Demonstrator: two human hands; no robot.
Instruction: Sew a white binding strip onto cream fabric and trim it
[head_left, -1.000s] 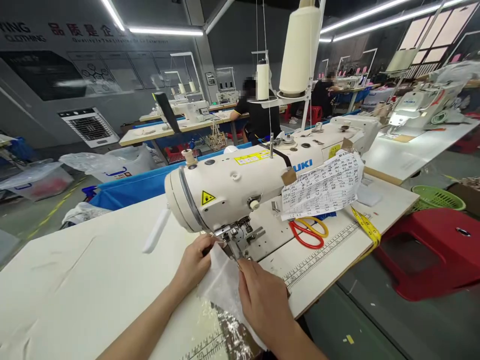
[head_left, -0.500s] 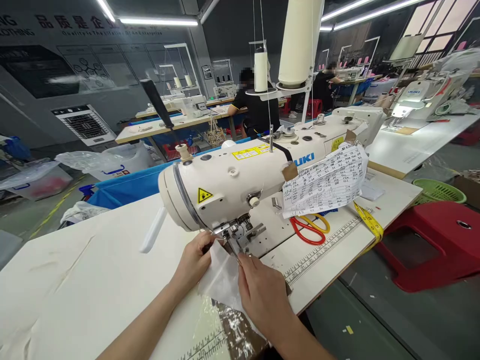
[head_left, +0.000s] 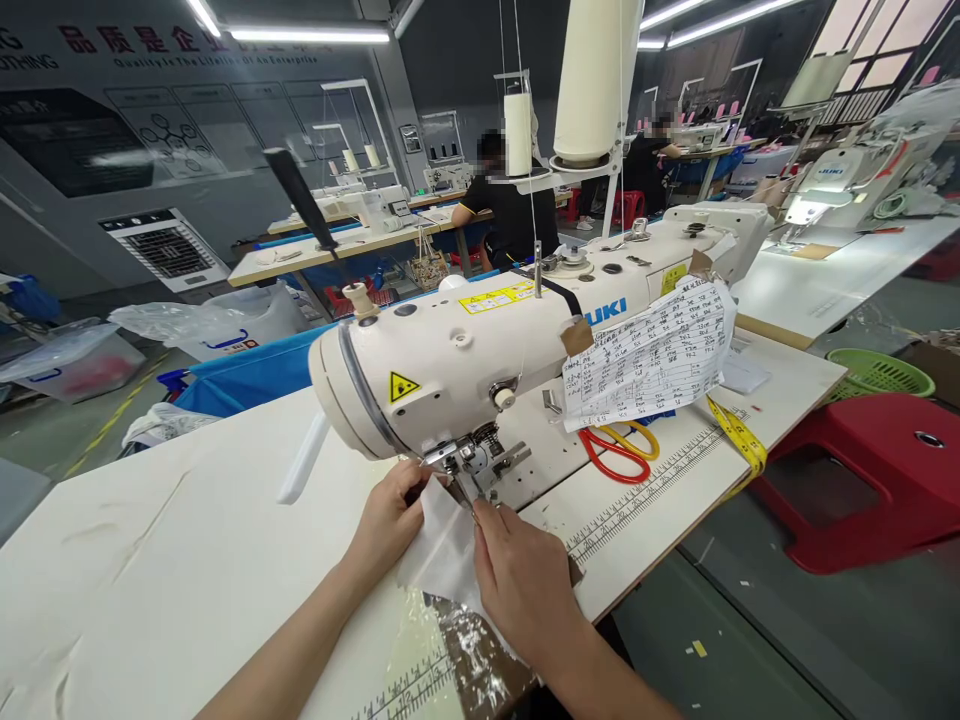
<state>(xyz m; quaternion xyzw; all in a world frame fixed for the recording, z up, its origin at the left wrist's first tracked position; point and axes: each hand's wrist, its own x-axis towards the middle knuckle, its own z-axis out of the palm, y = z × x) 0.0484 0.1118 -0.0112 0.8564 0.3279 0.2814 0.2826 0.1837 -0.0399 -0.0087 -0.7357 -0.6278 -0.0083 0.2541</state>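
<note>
The white table (head_left: 150, 560) carries a sewing machine (head_left: 465, 370) at its middle. Scissors (head_left: 619, 455) lie beside it, a tape measure (head_left: 739, 440) hangs over the right edge, and cloth (head_left: 446, 545) lies near the front edge.

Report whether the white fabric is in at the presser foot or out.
In: the white fabric reaches the presser foot, left hand pinching its edge, right hand on it. Whether the foot clamps it, cannot tell.

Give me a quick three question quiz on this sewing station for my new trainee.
1. True or false: the left hand and the right hand both touch the white fabric by the sewing machine needle.
2. What lies on the table below the taped paper sheet? A scissors, B pliers, C iron.
3. Name the colour of the stool.
Key: 1 true; 2 A; 3 red.
</note>
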